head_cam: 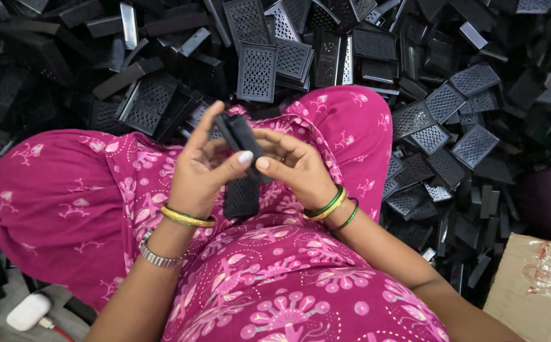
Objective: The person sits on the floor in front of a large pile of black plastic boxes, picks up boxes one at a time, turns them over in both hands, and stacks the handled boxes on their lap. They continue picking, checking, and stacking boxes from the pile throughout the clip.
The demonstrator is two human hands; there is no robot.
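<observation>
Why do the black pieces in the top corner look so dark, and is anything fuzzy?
Head view: light falls evenly on both hands, left hand and right hand, and the black piece is sharp; the pile fades into shadow at the top-left corner; edges look slightly soft.

From my feed I see a deep heap of black perforated plastic panels (257, 71) and loose black strips (123, 77) covering the floor across the top and right. A brown cardboard box (535, 291) sits at lower right. At lower left, bare grey floor (0, 297) shows, with a small white charger (28, 311) lying there. Light is even, soft.
</observation>
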